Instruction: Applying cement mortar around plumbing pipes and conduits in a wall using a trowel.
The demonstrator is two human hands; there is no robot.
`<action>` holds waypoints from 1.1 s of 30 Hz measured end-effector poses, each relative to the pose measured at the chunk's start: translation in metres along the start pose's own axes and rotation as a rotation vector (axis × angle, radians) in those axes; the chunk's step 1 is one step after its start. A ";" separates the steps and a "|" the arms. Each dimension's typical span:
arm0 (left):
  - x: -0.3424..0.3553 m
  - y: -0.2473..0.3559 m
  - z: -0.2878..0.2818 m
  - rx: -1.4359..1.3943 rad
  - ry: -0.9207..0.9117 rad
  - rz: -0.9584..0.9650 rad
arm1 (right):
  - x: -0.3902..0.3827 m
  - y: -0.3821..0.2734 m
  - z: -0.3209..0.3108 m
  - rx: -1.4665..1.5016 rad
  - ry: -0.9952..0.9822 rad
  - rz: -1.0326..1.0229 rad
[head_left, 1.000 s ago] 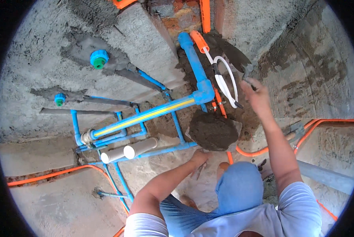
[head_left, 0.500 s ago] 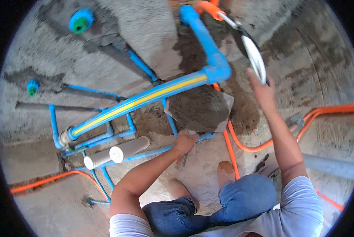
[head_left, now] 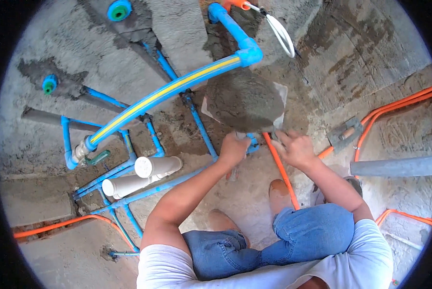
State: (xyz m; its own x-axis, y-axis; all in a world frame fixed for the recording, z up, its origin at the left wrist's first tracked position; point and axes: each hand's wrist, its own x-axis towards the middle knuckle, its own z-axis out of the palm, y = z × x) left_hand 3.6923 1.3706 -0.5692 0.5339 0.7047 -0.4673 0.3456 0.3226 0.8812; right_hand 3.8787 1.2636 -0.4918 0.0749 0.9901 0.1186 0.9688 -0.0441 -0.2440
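A square pale-edged board [head_left: 284,91] bears a broad mound of wet grey mortar [head_left: 245,98]. At its near edge, my left hand [head_left: 234,150] is closed, gripping the board there; its underside is hidden. A narrow strip-like piece [head_left: 232,173] shows just below this hand, its kind unclear. My right hand [head_left: 297,150] is close to the board's near right corner, fingers bent and apart, with nothing plainly held. A small grey metallic-looking piece [head_left: 276,125] lies by its fingertips. Beyond the board, a coil of white cable [head_left: 281,36] hangs from an orange conduit at the wall.
A large blue pipe with a yellow stripe [head_left: 167,95] crosses in front of the wall. Two white pipes [head_left: 160,166] rest at left on thinner blue ones. To the right lie a trowel [head_left: 343,134], orange conduits [head_left: 399,107] and a grey pipe [head_left: 394,167].
My right hand has come away from the white cable, down to the board's near right corner. The left hand keeps hold of the board. The whole view has shifted.
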 end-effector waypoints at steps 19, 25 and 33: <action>-0.045 -0.043 -0.027 0.378 0.208 0.449 | 0.031 0.005 -0.021 0.048 0.131 -0.125; -0.012 -0.010 -0.004 0.119 0.001 -0.012 | 0.015 -0.004 0.022 0.807 0.086 0.408; -0.016 -0.006 -0.022 0.297 0.104 0.122 | 0.020 0.057 -0.054 0.002 0.126 -0.056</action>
State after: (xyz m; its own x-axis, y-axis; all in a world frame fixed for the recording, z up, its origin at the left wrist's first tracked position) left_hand 3.6647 1.3709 -0.5652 0.5087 0.7923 -0.3367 0.5020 0.0447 0.8637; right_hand 3.9478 1.2736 -0.4509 0.0502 0.9665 0.2518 0.9719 0.0108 -0.2352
